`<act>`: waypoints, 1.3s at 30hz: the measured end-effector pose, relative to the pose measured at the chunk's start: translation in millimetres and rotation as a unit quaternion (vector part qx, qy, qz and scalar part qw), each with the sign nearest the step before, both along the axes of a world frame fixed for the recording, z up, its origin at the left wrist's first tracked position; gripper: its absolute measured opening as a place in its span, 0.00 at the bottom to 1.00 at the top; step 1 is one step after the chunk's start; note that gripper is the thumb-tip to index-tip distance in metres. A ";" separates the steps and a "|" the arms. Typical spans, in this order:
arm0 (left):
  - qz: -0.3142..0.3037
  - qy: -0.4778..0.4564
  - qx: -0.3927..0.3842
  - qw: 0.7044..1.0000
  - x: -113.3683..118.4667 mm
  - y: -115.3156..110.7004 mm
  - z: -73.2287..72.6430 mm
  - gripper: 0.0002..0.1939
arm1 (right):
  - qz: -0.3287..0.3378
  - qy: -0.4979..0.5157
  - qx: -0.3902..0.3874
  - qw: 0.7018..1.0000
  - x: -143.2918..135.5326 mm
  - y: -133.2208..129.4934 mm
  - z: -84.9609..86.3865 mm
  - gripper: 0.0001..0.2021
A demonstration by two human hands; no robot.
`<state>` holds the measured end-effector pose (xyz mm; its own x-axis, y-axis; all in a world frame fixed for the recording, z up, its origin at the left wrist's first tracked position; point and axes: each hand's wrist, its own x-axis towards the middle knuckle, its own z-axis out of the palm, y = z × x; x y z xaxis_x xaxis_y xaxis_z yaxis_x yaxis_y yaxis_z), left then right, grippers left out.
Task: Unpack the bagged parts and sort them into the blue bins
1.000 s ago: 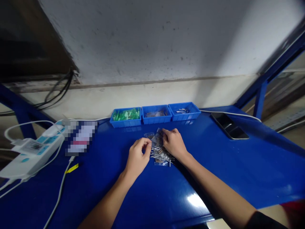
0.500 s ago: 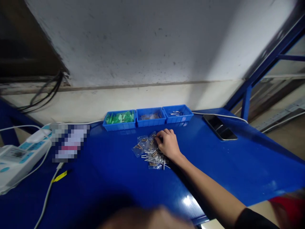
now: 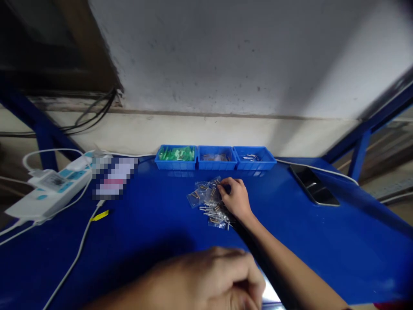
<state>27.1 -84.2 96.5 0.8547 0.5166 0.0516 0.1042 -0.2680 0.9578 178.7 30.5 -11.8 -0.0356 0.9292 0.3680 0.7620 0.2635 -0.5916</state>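
Readable text: no word, number or brand is coming through legibly anywhere.
Adapter (image 3: 51, 181): its face is carrying a grey label with a darker squarish block; the print is showing too small and soft to read.
Strip (image 3: 24, 209): blue panels are marking its white top; any lettering on them is blurring out.
Tag (image 3: 101, 216): it is hanging yellow on the white cable (image 3: 84, 241), any writing being too small to tell.
Slab (image 3: 114, 178): pixelation is covering its pale face and a pink-red band, hiding any wording.
Packets (image 3: 180, 154): white patches are showing among the green, giving nothing legible.
Bags (image 3: 195, 198): glare is breaking up the clear plastic, leaving any print unreadable.
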 end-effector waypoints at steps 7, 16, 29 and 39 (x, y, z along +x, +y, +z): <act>0.127 -0.032 -0.026 0.991 -24.9 54.7 -14.2 0.08 | 0.029 0.106 0.048 0.993 0.8 1.3 -2.1 0.06; 0.335 -0.284 -0.388 0.810 -24.2 56.9 -79.1 0.13 | 0.062 0.183 0.116 0.974 -12.1 -15.2 18.0 0.07; 0.493 -0.217 -0.172 0.825 -27.4 61.1 -88.2 0.05 | 0.140 0.103 0.105 0.979 -26.5 -39.4 23.5 0.13; 0.501 -0.059 0.173 0.846 -33.1 58.0 -82.2 0.08 | 0.175 0.323 -0.165 0.915 -33.4 -49.2 39.2 0.12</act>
